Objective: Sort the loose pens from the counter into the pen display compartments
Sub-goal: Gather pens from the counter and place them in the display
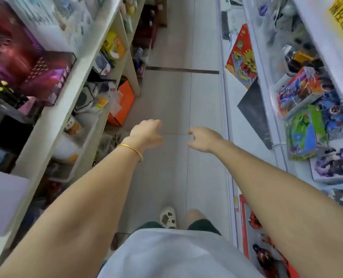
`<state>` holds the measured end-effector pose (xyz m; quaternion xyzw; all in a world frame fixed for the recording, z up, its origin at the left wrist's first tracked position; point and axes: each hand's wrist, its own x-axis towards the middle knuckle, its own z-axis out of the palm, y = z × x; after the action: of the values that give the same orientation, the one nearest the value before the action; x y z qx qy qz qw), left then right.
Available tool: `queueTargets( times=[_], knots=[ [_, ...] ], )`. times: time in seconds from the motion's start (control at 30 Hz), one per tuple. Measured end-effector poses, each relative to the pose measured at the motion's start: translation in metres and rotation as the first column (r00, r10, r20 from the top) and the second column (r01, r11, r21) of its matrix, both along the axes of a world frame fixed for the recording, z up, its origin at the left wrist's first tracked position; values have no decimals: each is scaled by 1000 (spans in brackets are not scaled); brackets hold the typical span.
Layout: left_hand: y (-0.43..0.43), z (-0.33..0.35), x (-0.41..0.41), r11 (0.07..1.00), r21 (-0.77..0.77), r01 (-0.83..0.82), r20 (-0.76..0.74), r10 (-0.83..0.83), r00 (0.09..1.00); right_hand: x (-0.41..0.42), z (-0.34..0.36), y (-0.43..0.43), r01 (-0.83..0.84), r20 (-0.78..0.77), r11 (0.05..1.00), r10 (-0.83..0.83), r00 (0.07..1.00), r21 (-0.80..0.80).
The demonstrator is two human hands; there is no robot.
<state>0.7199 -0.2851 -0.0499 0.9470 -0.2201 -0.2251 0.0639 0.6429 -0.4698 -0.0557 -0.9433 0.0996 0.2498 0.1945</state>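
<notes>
I have both arms stretched straight ahead to mid-frame. The left hand (pixel 146 132), a gold bangle (pixel 131 148) at its wrist, and the right hand (pixel 203 139) are near each other but apart, each with fingers loosely curled and gripping nothing. A strip of tiled floor (pixel 172 97) runs open to the top of the frame between the left shelving (pixel 70 93) and the right shelving (pixel 227 109). I cannot tell where the pens are.
</notes>
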Motion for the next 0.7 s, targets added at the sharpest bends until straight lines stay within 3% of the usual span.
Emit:
queueTargets(
  times=[0.23, 0.7],
  knots=[
    [-72, 2, 154, 999, 38, 20, -7, -20, 1000, 165, 1, -60, -54, -26, 998, 53, 998, -24],
    [-211, 10, 455, 981, -2, -194, -4, 194, 981, 498, 19, -194, -243, -3, 968, 243, 970, -58]
  ],
)
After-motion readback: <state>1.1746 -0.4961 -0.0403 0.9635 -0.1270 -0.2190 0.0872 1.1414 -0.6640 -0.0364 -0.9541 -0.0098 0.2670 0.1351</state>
